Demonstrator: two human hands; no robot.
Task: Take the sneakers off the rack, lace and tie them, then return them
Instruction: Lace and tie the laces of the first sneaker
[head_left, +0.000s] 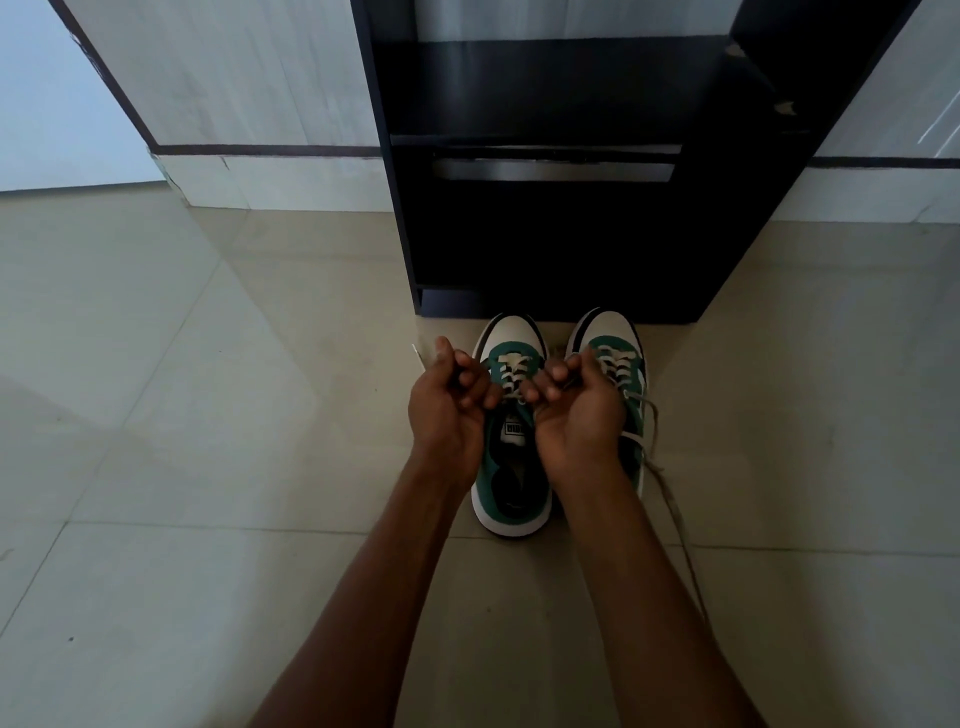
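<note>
From the head view, both sneakers stand on the floor just in front of the dark rack (540, 218), toes toward it. The left sneaker (511, 441) lies between my wrists; the right sneaker (618, 358) is mostly under my right hand (576, 410).

My left hand (449, 410) has its fingers curled in a grip on a white lace end (417, 356), whose tip pokes out past my thumb. My right hand is curled too and seems to pinch the other end of that lace, though the lace itself is hidden inside the fingers.

I judge I am lacing or drawing tight the left sneaker; its upper eyelets look unlaced and no knot shows. The next move calls for pulling both ends even, then threading on or crossing them for the bow.

The right sneaker's lace (670, 499) trails loose over the floor toward me. My forearms hide that sneaker's heel, and the rack's top is cut off by the frame.
</note>
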